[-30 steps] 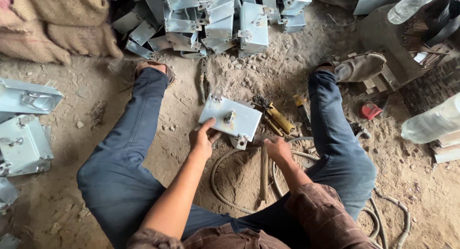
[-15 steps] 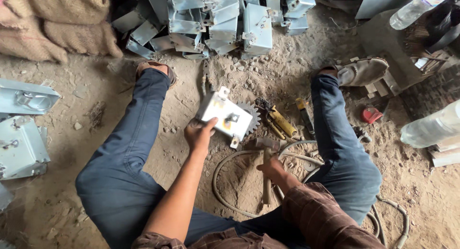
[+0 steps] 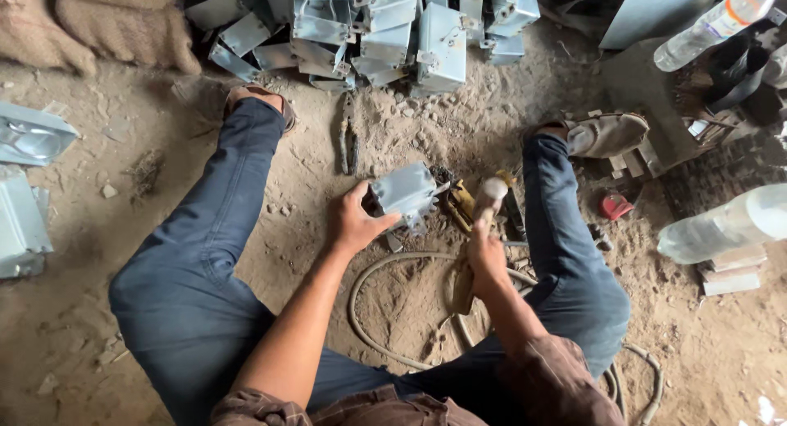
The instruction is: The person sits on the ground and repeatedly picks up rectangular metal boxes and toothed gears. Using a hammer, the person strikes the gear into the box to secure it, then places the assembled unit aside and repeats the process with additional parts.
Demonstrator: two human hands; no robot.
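I sit on a dirt floor with my legs spread. My left hand (image 3: 354, 223) grips a grey sheet-metal box part (image 3: 405, 191), tilted on edge between my knees. My right hand (image 3: 486, 258) is closed around the wooden handle of a hammer (image 3: 489, 198), whose pale head is raised just right of the box. A yellow-handled tool (image 3: 459, 205) lies on the ground behind the box.
A heap of similar grey metal parts (image 3: 385, 28) lies ahead. Pliers (image 3: 349, 139) lie near my left leg. A hose (image 3: 369, 328) loops on the ground. Plastic bottles (image 3: 721, 225) and a red cap (image 3: 615, 206) lie right; sacks (image 3: 98, 20) at top left.
My left hand has tipped the metal part from flat up onto its edge. My right hand has picked up the hammer from the ground and raised it beside the part.
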